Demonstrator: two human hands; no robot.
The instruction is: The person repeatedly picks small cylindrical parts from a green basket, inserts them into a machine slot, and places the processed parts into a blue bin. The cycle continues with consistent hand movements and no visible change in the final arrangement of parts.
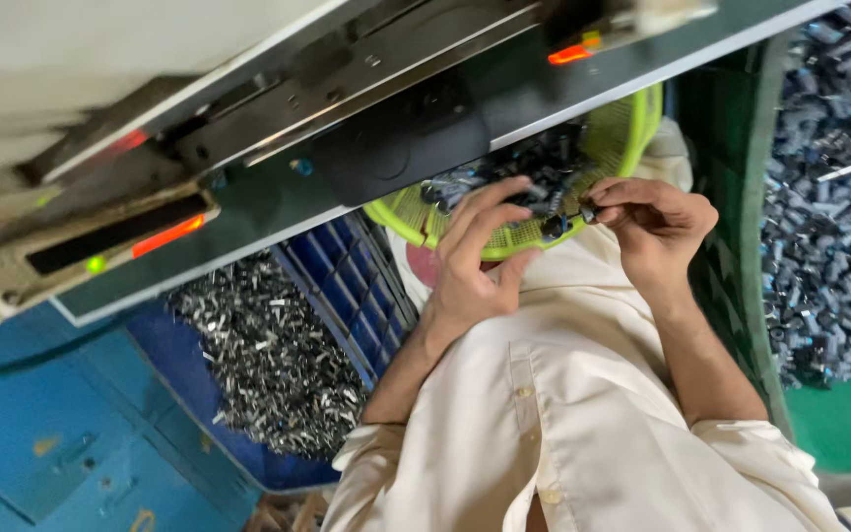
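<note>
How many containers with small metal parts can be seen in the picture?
3. A green basket on the lap, under both hands; a blue crate of shiny parts at lower left; a dark green bin of dark parts at right. The machine may hide others.

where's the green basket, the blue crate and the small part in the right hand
green basket [632, 123], head view, mesh wall
blue crate [352, 281], head view, side grid
small part [586, 212], head view, dark tip at right hand [657, 222] fingertips
</note>
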